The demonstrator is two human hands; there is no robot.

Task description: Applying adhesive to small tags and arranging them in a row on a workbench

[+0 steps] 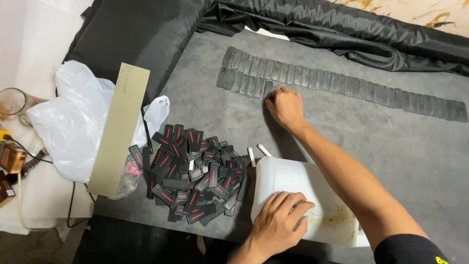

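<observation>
Right hand (285,106) fingers down pressing a grey tag (267,89) at the short row's end, upper centre; left hand (279,221) flat, open on the white jug (312,195), lower centre; risk: a wrist nudge could skew neighbouring tags.

Both hands (281,222) are bare, with no gloves or rings; a black short sleeve (408,249) with yellow print covers the right upper arm.
</observation>
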